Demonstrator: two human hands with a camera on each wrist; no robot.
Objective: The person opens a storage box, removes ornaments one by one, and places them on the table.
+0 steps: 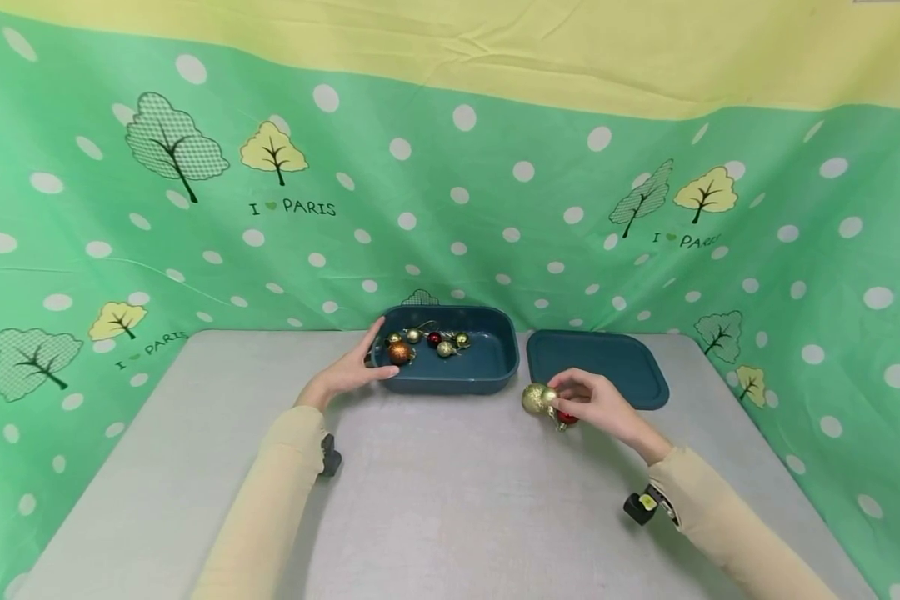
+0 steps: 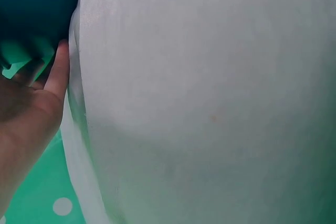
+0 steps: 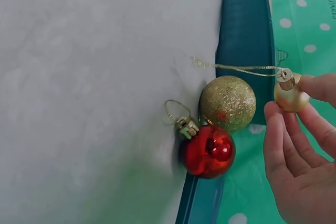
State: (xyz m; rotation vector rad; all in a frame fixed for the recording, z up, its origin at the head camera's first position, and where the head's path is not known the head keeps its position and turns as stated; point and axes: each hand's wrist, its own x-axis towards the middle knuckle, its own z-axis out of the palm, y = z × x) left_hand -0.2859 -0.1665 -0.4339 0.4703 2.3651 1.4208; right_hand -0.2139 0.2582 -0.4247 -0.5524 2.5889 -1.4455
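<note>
Blue box [image 1: 477, 360] holds six baubles [image 1: 400, 353]; left hand [image 1: 350, 372] grips it, right [image 1: 598, 408] pinches gold bauble [image 3: 292, 97] near two others [image 3: 229, 102].

Beige sleeves [image 1: 258, 500] are worn with small black wrist cameras [image 1: 332, 457].

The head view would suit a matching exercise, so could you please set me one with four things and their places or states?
1. Left hand
2. Right hand
3. Blue lid
4. Copper-orange ball

A. inside the blue box
B. pinching a small gold ball
C. at the box's left end
D. lying right of the box

Pairs: 1-C, 2-B, 3-D, 4-A
</note>
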